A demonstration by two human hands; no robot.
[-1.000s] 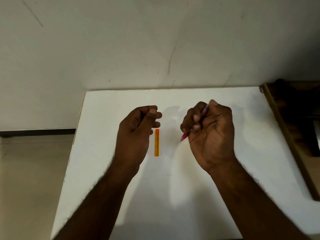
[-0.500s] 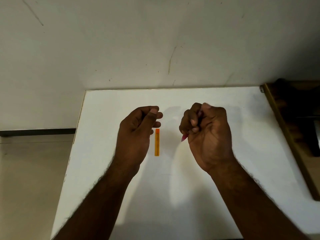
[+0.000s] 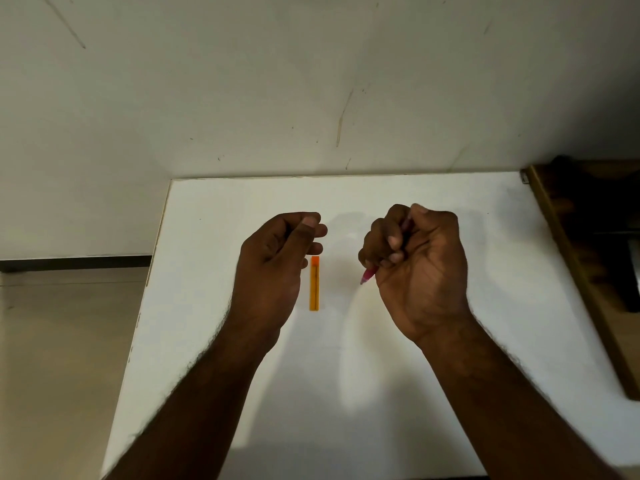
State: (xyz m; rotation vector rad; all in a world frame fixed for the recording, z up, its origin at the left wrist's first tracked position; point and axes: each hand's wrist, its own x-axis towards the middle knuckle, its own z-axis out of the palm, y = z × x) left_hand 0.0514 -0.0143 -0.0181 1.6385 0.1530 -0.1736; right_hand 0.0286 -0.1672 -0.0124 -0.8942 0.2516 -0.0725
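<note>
One orange strip [image 3: 314,284]; one pink pen [image 3: 367,276]; two hands: left hand [image 3: 273,268], right hand [image 3: 420,271].

Most of the pink pen [image 3: 366,276] is buried in the curled fingers of the right hand [image 3: 420,268]; only its lower tip and a sliver near the thumb show. The left hand [image 3: 277,265] sets thumb against forefinger, perhaps pinching something too small to see. Markings on the orange strip [image 3: 314,284] cannot be read. The dark wooden piece [image 3: 588,237] runs off the right edge, and both forearms run off the bottom.
</note>
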